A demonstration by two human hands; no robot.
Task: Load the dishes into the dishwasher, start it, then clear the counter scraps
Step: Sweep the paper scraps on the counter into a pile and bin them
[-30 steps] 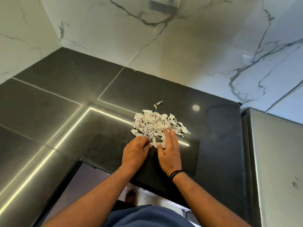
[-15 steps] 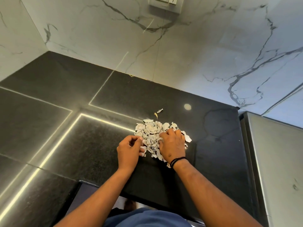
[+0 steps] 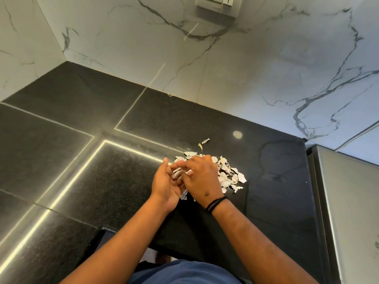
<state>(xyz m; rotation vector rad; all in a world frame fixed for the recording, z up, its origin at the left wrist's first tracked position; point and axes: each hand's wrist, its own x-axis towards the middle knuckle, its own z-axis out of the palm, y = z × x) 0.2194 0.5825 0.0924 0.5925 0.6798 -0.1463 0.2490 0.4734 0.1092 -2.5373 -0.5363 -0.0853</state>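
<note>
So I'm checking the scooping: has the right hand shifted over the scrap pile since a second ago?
Yes. The right hand has moved up onto the scrap pile, toward the marble wall, fingers now curled.
</note>
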